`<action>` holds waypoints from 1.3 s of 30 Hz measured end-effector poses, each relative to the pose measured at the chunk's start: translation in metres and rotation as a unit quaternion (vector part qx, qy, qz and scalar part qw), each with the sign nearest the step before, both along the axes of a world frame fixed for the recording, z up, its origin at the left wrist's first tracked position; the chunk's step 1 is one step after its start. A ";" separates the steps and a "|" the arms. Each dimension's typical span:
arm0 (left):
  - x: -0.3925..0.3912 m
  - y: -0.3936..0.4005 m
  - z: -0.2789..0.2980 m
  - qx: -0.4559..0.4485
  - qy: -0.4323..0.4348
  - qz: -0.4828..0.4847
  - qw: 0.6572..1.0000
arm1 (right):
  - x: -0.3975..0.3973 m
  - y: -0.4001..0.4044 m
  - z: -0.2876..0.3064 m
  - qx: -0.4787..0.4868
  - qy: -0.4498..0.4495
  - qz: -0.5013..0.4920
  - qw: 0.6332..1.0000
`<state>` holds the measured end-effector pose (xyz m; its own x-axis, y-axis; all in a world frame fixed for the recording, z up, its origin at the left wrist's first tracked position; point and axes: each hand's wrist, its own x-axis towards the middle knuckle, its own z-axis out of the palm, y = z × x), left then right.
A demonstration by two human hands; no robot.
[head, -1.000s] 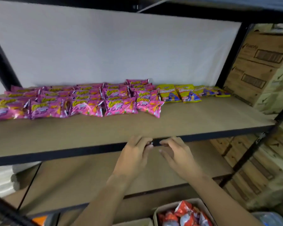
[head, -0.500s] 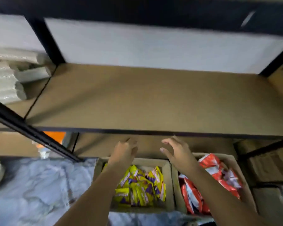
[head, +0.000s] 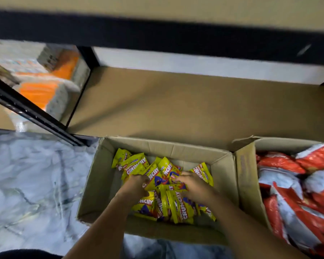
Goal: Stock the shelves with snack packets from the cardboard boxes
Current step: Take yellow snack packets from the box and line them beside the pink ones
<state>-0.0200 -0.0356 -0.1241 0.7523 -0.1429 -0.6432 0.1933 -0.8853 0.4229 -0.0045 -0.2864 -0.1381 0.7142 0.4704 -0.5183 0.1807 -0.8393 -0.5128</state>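
Note:
An open cardboard box [head: 101,180] on the floor holds several yellow snack packets [head: 168,199] printed "Crunchy". Both my hands are down inside it. My left hand [head: 134,186] grips packets at the left of the pile, fingers curled into them. My right hand [head: 193,184] grips packets at the right of the pile. A second cardboard box [head: 248,176] to the right is filled with red and white snack bags [head: 299,193]. The brown lower shelf [head: 176,105] lies bare just beyond the boxes.
A black shelf beam [head: 157,34] crosses the top of the view. A black diagonal strut [head: 32,113] runs at the left. Orange and white wrapped packs [head: 49,86] sit on the neighbouring shelf. The floor [head: 30,184] is grey marble.
My view dropped from the stocked upper shelf to the boxes on the floor. Both hands went down from the shelf edge into the yellow-packet box and closed on packets.

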 end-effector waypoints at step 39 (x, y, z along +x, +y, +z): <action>0.063 -0.064 0.460 -0.092 -0.215 -0.149 0.961 | -0.025 -0.095 0.449 0.129 -0.201 -0.242 0.940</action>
<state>0.0425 -0.0998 0.3356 0.8503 -0.4753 -0.2261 -0.2848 -0.7767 0.5618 -0.0291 -0.3816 0.3113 0.9909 0.1120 -0.0749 0.0310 -0.7304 -0.6823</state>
